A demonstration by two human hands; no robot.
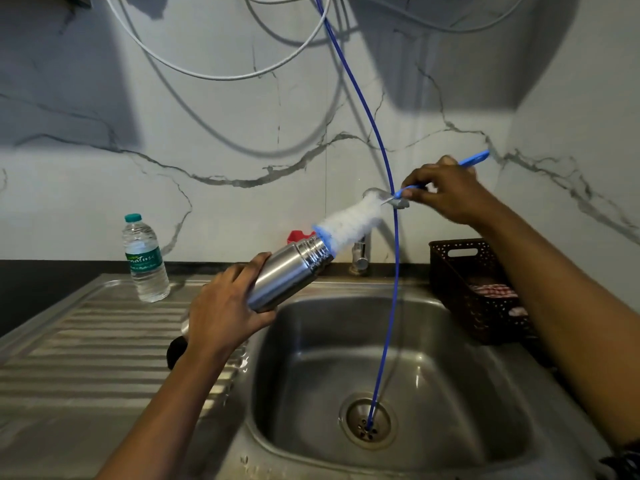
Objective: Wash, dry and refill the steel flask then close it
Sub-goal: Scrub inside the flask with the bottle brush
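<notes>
white marble-veined wall (pixel 214 140) backs a steel sink (pixel 304 358). over it the left grip (pixel 225 308) wraps round the lower body of the steel flask (pixel 289 271), which tilts with its threaded open mouth up and rightward, smooth and brushed. the right grip (pixel 446 194) pinches the thin blue handle of a bottle brush (pixel 349 220), its fluffy white head meeting the flask's mouth. a blue hose (pixel 393 278) drops into the drain. a plastic water bottle (pixel 145 261) stands on the ridged draining board (pixel 79 348), and a brown perforated basket (pixel 453 271) sits right.
</notes>
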